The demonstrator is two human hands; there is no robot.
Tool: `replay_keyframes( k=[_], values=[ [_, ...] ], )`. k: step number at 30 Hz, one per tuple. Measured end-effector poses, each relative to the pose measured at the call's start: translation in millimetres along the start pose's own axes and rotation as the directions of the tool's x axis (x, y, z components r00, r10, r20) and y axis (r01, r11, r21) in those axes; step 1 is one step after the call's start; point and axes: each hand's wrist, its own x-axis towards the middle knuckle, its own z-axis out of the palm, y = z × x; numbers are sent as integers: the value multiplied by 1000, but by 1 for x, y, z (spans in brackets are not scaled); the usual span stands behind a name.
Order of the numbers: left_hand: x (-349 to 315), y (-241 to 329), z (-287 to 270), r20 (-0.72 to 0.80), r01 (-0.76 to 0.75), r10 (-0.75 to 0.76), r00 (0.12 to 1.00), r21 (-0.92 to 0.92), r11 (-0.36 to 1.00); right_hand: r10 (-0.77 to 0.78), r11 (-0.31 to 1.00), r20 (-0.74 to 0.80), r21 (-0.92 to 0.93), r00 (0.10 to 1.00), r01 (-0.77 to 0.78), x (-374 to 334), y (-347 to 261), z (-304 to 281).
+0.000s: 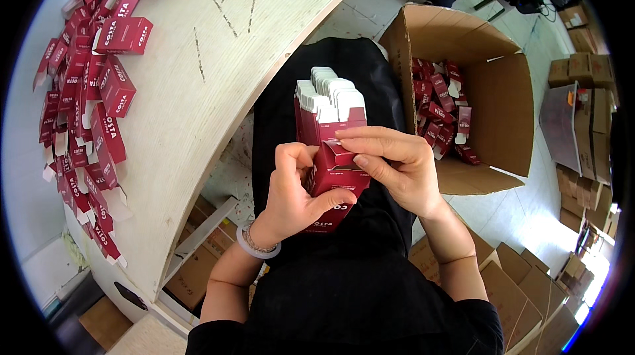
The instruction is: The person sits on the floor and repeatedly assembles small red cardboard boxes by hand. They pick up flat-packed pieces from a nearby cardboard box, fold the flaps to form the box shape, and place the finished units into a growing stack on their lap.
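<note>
Fingers of the left hand [290, 191] are wrapped round a small red box [342, 181], thumb across its near face, grasping it above the lap; those of the right hand [405, 164] meet its upper end, fingertips and thumb against the flap, though whether they pinch it or only press I cannot tell. The box's mouth is partly open, showing a dark slit; its contents cannot be made out. Just beyond it, on the dark apron [357, 262], stands a tight bunch of flat red cartons [324, 131], their white flaps fanned upward. To the right, a large brown cardboard box [504, 107] gapes open, holding a loose heap of red boxes [442, 90] lying at all angles at its far-left side, some showing white flaps. On the left, the pale worktop [192, 110] carries a long pile of similar red boxes [118, 87] along its outer edge, several with white end flaps sticking out. Farther right are stacked brown cartons [582, 69] and a translucent bin [561, 127], its contents unclear.
</note>
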Motion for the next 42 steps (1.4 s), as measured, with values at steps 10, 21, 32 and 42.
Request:
replay_keyframes(
  k=[10,21,32,42],
  values=[
    [4,4,22,-69,24,-19,997,61,998,-332,932,-9,-154,943,327,-14,18,7],
    [27,-27,-12,-215,56,-43,976,54,997,-191,779,-151,-624,970,56,28,88,-27],
    [0,-21,16,329,243,-164,930,-215,946,-542,670,-185,-684,820,289,-1,47,31],
    [9,2,23,66,247,-242,968,-410,878,-518,849,-392,-131,760,511,-9,39,35]
  ],
)
